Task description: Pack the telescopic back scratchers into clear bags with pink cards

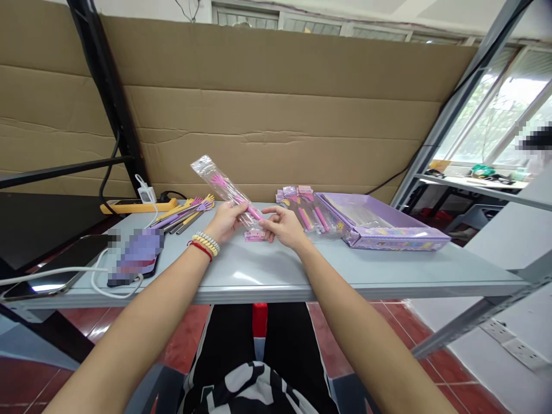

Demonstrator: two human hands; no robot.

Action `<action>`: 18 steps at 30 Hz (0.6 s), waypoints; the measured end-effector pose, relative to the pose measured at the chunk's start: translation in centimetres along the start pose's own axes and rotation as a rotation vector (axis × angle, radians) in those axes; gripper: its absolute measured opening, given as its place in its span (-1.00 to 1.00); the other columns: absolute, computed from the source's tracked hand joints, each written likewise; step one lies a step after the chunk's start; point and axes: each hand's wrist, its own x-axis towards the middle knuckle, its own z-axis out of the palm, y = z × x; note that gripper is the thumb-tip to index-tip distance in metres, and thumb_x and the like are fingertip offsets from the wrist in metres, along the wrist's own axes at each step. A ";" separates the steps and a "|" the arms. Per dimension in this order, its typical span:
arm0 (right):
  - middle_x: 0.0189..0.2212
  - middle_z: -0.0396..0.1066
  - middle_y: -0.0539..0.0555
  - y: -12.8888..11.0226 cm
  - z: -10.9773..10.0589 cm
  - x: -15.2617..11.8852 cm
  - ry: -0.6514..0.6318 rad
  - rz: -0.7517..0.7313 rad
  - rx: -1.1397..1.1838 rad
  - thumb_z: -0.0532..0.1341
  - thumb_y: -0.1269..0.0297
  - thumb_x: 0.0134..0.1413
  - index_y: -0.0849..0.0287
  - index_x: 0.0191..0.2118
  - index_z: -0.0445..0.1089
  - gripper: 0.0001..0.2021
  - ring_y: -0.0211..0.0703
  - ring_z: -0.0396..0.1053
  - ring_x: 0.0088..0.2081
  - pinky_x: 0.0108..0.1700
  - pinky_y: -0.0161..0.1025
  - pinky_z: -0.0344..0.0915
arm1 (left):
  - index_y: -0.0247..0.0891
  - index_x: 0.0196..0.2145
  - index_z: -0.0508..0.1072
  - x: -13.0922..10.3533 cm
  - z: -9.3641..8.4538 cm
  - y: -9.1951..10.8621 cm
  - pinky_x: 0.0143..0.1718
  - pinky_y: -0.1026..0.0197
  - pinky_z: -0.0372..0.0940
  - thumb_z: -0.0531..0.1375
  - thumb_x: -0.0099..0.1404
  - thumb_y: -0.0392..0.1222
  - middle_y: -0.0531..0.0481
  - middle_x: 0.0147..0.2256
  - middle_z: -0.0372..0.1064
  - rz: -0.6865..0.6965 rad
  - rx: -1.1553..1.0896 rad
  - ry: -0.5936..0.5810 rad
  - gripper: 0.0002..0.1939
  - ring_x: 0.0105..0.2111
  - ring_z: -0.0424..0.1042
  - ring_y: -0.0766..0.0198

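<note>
Just above the table, the left hand closes around a clear packet tilting up and away from it, while the right hand apparently pinches the packet's lower end beside a pink card.

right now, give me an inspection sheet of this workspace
surface: grey table, bare in front of the hands
job's things: clear sleeve with pink hand-shaped stick, tilted up-left; small pink card at its lower end
clutter: loose hand-shaped sticks; packed sleeves; purple box; two phones
grippers: left hand grips the sleeve; right hand fingers at its lower end
cables: white cable by the phones; charger in yellow power strip
surroundings: cardboard wall, metal rack frame, windows right
</note>
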 end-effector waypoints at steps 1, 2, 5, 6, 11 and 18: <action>-0.74 0.29 -0.12 0.0 0.1 -0.1 0.019 -0.028 -0.084 0.37 0.01 -0.18 0.20 -0.25 0.33 -0.56 -0.27 0.28 -0.70 -0.63 -0.32 0.20 | -0.34 -0.42 0.40 0.0 0.1 -0.1 -0.36 0.20 0.38 0.34 0.06 -0.14 -0.04 -0.47 0.45 -0.028 0.009 -0.020 -0.76 -0.46 0.44 0.28; -0.75 0.27 -0.13 -0.1 0.1 -0.1 0.032 -0.052 -0.161 0.36 0.03 -0.15 0.19 -0.27 0.33 -0.61 -0.30 0.24 -0.71 -0.62 -0.34 0.16 | -0.34 -0.42 0.40 0.0 0.2 -0.2 -0.37 0.20 0.38 0.35 0.05 -0.15 -0.03 -0.49 0.44 -0.051 0.012 -0.029 -0.76 -0.48 0.43 0.29; -0.69 0.32 -0.11 -0.1 0.2 -0.2 0.013 -0.073 -0.235 0.36 0.11 -0.15 0.19 -0.26 0.34 -0.65 -0.30 0.28 -0.65 -0.57 -0.35 0.16 | -0.33 -0.46 0.38 0.0 0.3 -0.3 -0.41 0.23 0.37 0.35 0.05 -0.19 0.00 -0.53 0.42 -0.075 0.012 -0.013 -0.78 -0.52 0.41 0.32; -0.64 0.36 -0.08 0.0 0.3 -0.2 -0.006 -0.069 -0.215 0.36 0.13 -0.15 0.20 -0.23 0.34 -0.64 -0.29 0.30 -0.62 -0.55 -0.34 0.18 | -0.33 -0.47 0.38 0.1 0.3 -0.3 -0.42 0.24 0.36 0.34 0.06 -0.20 0.00 -0.54 0.41 -0.076 0.013 -0.001 -0.79 -0.52 0.41 0.32; -0.58 0.41 -0.04 0.3 0.3 -0.2 -0.037 -0.099 -0.277 0.28 0.25 -0.06 0.21 -0.20 0.36 -0.74 -0.27 0.35 -0.55 -0.45 -0.32 0.25 | -0.35 -0.52 0.38 0.2 0.1 -0.5 -0.50 0.27 0.34 0.31 0.11 -0.17 -0.03 -0.58 0.41 -0.115 0.053 0.006 -0.78 -0.57 0.39 0.33; -0.56 0.42 -0.06 0.7 0.2 -0.4 -0.050 -0.136 -0.432 0.31 0.30 -0.10 0.21 0.00 0.28 -0.53 -0.24 0.35 -0.52 -0.39 -0.31 0.21 | -0.37 -0.47 0.43 -0.2 0.5 -1.3 -0.49 0.24 0.35 0.37 0.05 -0.15 -0.06 -0.55 0.42 -0.213 0.101 -0.076 -0.76 -0.56 0.41 0.29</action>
